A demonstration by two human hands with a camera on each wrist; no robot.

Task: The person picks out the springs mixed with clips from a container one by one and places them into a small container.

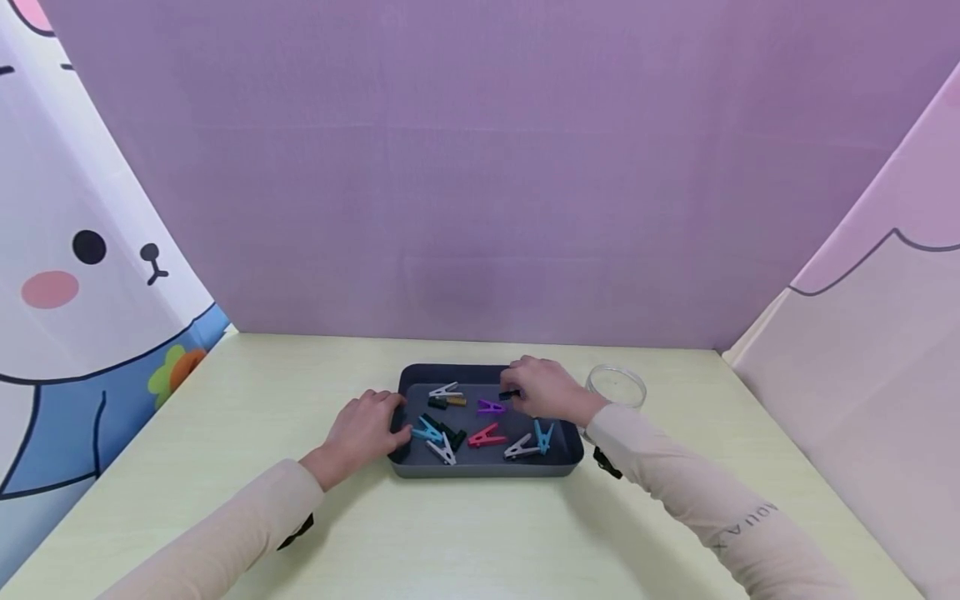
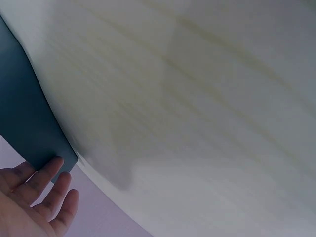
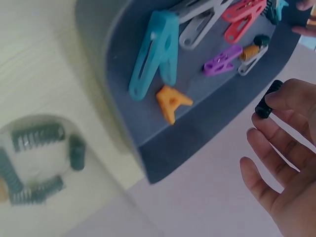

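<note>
A dark grey tray [image 1: 420, 469] sits mid-table and holds several clothespins: teal [image 3: 155, 52], purple [image 3: 224, 59], red [image 3: 242, 17], grey [image 1: 444, 390], plus a loose orange piece [image 3: 173, 101]. My right hand [image 1: 517, 390] hovers over the tray's far right part and pinches a small black spring [image 3: 266, 101] between thumb and fingertip. My left hand [image 1: 393, 417] rests against the tray's left end, its straight fingers [image 2: 47, 170] touching the tray wall [image 2: 24, 113].
A clear glass dish [image 1: 617, 385] stands just right of the tray; the right wrist view shows several dark springs [image 3: 37, 138] inside it. Pale green table [image 1: 225, 400] lies bare on both sides. Fabric walls close in the back and sides.
</note>
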